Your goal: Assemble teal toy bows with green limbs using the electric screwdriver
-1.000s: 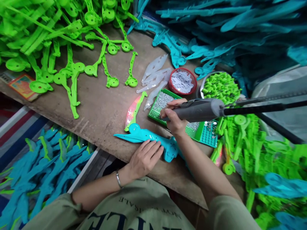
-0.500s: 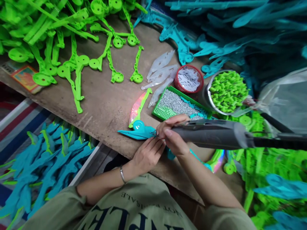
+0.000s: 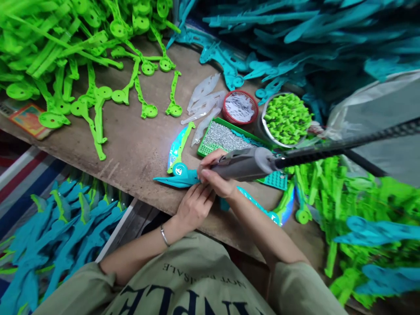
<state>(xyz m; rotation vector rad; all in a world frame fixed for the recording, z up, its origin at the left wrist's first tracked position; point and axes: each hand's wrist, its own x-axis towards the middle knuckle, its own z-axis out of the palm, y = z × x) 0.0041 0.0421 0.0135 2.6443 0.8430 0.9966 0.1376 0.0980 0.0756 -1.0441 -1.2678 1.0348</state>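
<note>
Teal part (image 3: 177, 178) lies on the brown worktable (image 3: 131, 148), close to its near edge, pointed end to the left. At its round hub a slim green arm (image 3: 183, 144) slants up and away, bearing a clear blade (image 3: 175, 146) that glows blue. The middle of the teal part is hidden by the hands.

Left hand (image 3: 195, 208), metal bangle at the wrist: laid over the near side of the teal part, fingers side by side and bent. Whether it grips or only presses, I cannot tell. Right hand (image 3: 216, 175): closed round the front of a gray handheld tool (image 3: 243, 164), whose tip is hidden by the fingers at the teal part. A dark cable (image 3: 341, 146) runs off right.

Right of the hands, a second blue-lit blade (image 3: 289, 205) beside a teal strip; its join to the teal part is covered.

Beyond the hands: green tray (image 3: 205, 151) of small metal pieces, red basket (image 3: 226, 114) of pale slips, round container (image 3: 265, 131) heaped with green bits. Loose clear blades (image 3: 203, 103) lie left of the basket.

Farther out: green arms piled (image 3: 49, 43) far left, teal parts heaped (image 3: 278, 43) far right, more green arms (image 3: 341, 205) at right. Below left, teal-and-green pieces (image 3: 62, 236) lie in rows.
</note>
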